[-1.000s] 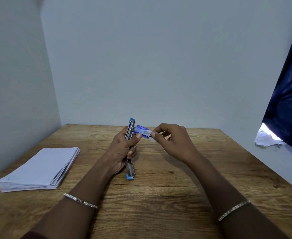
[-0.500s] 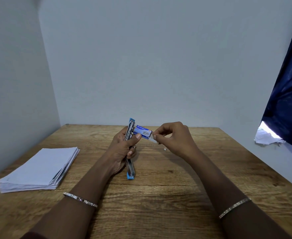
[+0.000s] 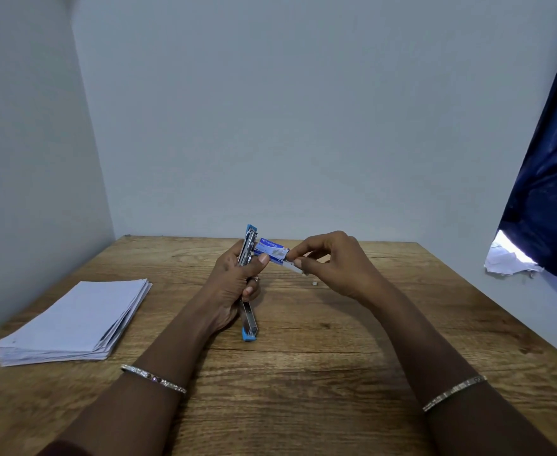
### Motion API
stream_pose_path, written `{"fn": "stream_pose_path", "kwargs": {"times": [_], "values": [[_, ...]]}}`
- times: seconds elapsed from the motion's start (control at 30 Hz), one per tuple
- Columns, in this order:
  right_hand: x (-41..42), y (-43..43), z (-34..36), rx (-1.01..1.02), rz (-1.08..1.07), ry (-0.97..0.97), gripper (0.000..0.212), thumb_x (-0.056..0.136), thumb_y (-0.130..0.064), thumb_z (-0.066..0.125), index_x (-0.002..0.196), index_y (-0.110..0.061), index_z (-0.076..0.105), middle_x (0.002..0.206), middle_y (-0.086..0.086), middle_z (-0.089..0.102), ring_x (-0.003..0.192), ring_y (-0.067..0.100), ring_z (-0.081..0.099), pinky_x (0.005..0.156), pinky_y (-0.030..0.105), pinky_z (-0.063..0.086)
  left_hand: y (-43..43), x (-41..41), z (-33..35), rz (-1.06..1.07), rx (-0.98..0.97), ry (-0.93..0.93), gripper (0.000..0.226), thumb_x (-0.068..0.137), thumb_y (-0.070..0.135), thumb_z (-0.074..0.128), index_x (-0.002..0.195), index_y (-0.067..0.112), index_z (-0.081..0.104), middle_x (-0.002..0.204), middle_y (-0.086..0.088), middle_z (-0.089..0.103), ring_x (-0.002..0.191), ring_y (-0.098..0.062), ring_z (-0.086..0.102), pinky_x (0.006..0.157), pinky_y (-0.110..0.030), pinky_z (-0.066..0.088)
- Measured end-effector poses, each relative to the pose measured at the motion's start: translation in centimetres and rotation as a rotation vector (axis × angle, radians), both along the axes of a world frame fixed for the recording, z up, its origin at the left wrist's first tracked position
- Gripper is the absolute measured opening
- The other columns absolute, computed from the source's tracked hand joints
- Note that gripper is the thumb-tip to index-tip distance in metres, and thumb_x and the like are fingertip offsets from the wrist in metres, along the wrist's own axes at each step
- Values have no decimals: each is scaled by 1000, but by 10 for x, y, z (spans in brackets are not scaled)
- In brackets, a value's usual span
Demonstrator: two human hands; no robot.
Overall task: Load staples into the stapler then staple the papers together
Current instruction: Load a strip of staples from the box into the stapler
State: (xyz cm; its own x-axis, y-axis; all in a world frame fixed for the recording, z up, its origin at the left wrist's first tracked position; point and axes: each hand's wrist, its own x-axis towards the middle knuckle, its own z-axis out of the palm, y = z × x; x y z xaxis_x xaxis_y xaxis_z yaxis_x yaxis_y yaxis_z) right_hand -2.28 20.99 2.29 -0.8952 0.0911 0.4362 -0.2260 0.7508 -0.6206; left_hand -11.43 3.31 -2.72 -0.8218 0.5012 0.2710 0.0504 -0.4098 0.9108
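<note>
Right now the left hand [image 3: 234,284] is wrapped around the stapler [image 3: 249,319], which is swung open and stands nearly on end above the table [image 3: 303,373]. Its blue tip points down toward the wood, though I can't tell whether it touches. The same hand's thumb pins the little blue box of staples [image 3: 272,251] against the stapler's upper part. The right hand [image 3: 336,264] pinches a white piece [image 3: 293,265] sticking out of the near end of that box, thumb and forefinger closed on it. Whether that is the inner tray or a strip of staples is too small to make out. The step looks like drawing staples out for loading, so the task seems early. The papers [image 3: 73,320] sit in a stack well off to the left, untouched. To do this well I'd pull straight along the box, slowly, with the thumb holding the box firm so it doesn't twist. A sideways tug could snap a strip. A small metal bit [image 3: 314,283] already lies on the wood just below the right hand, perhaps a broken-off fragment. Then lay the strip legs-down into the open channel.
</note>
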Motion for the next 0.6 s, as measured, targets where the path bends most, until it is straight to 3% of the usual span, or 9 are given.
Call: {"fn": "stream_pose_path", "kwargs": {"times": [0.07,0.27,0.43,0.6], "values": [[1,0,1,33,-9,-6,15,87,-14,73,93,-24,83,82,-14,75,80,0,71,64,10,43,1,-1,0,-1,-9,-12,14,93,6,65,106,7,60,57,1,47,29,-5,29,35,-15,25],[0,0,2,136,5,9,15,83,-12,78,94,-20,83,93,-3,77,77,5,67,77,25,49,1,0,-1,-14,-28,-6,9,94,4,64,102,8,63,58,-2,48,28,-5,29,34,-15,26],[-2,1,0,200,-11,44,11,84,-21,79,94,-23,82,96,-1,76,90,16,66,83,38,53,0,1,-1,-20,-44,-15,10,93,5,64,103,8,63,57,-1,47,29,-5,30,34,-15,26],[-4,1,-4,245,-1,58,8,92,-25,70,90,-20,76,90,-10,74,86,9,67,73,30,45,0,2,-1,-17,-53,-34,5,94,5,64,98,7,63,50,1,43,28,-6,29,34,-15,26]]}}
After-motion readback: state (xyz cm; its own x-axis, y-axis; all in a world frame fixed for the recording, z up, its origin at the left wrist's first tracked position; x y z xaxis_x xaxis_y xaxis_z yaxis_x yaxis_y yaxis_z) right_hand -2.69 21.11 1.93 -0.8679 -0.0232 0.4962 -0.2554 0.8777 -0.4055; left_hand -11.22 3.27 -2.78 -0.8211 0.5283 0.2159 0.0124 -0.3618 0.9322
